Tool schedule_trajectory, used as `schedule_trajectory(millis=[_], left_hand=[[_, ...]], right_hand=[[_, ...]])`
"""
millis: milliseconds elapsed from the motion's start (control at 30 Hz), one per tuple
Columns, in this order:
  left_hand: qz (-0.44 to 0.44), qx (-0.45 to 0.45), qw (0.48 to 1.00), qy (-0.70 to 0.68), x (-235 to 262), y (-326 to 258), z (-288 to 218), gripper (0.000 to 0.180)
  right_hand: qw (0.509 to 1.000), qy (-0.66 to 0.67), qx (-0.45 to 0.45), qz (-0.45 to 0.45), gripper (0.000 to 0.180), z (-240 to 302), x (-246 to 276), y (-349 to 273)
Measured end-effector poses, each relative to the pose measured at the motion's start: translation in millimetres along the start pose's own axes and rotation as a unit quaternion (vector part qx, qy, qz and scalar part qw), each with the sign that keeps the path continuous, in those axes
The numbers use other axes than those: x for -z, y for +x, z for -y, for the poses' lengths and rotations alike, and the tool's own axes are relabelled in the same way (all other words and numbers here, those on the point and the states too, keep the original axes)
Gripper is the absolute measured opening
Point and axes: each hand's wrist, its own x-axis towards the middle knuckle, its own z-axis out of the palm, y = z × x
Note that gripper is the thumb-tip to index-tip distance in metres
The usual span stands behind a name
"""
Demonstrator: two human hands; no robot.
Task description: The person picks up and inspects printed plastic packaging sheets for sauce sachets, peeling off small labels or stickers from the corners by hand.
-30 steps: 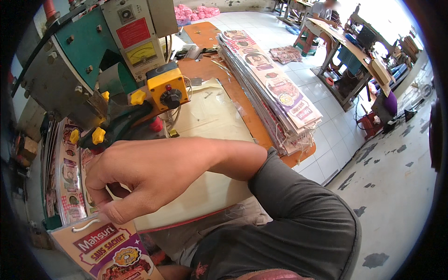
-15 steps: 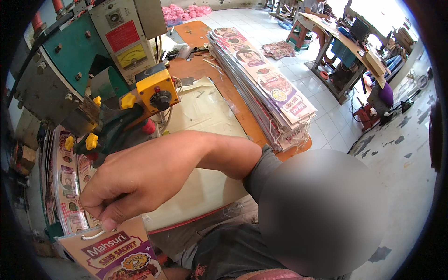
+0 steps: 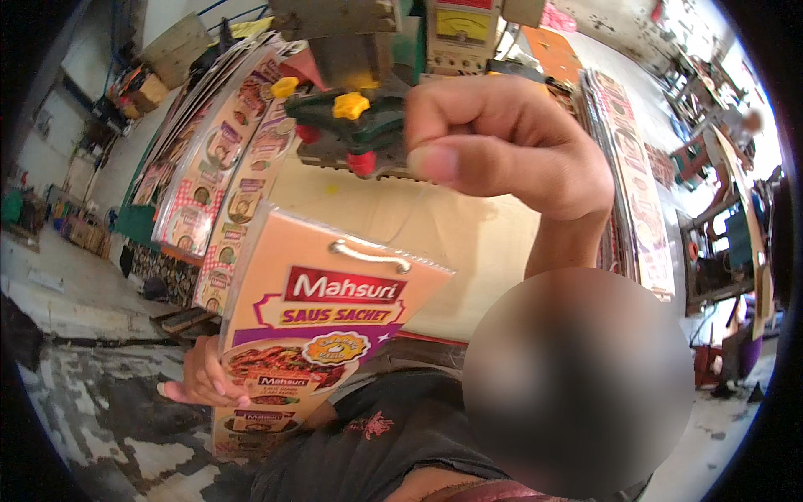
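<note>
My left hand [image 3: 207,376] grips the side edge of a tall printed hanging card [image 3: 276,347], its fingers over the front. The card is peach, red and purple with food pictures and a clear plastic cover, and it tilts in front of me. A short white cord [image 3: 368,258] passes through two eyelets at its top. Above and to the right of the card, my right hand [image 3: 510,138] is raised, thumb and forefinger pinched together. What the pinch holds, if anything, is too small to make out; a faint thin line hangs below it.
A machine with yellow star knobs [image 3: 351,105] and red feet stands behind a cream-covered worktable [image 3: 477,243]. Stacks of printed sheets lie left [image 3: 201,201] and right [image 3: 631,159]. Another person [image 3: 740,125] sits at the far right near a wooden table [image 3: 740,217].
My view has swung left. My right hand has come away from the card's cord and risen to the right. The card shows more fully, with my left hand now visible on its edge.
</note>
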Motion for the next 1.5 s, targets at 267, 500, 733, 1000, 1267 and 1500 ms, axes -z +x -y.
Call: schedule_trajectory(millis=[267,500,733,1000,1267,1500], left_hand=[[-0.050,0.009,0.999,0.014,-8,8,22,0.085],[-0.049,0.099,0.994,-0.001,-8,6,24,0.085],[-0.227,0.068,0.971,0.011,-22,-3,45,0.085],[-0.239,0.073,0.968,0.012,-27,4,45,0.084],[-0.195,0.064,0.978,-0.030,-28,8,48,0.086],[-0.226,0.076,0.969,-0.061,-35,10,54,0.087]], right_hand=[[0.975,0.217,0.037,-0.021,0.026,-4,-1,7],[0.882,0.419,0.216,-0.013,0.013,-8,44,1],[0.981,-0.077,0.128,-0.120,0.023,9,30,-24],[0.919,-0.386,0.074,-0.044,0.024,7,-23,-8],[0.913,-0.394,0.020,-0.103,0.023,-6,-43,11],[0.933,-0.345,0.004,-0.105,0.015,2,-44,4]])
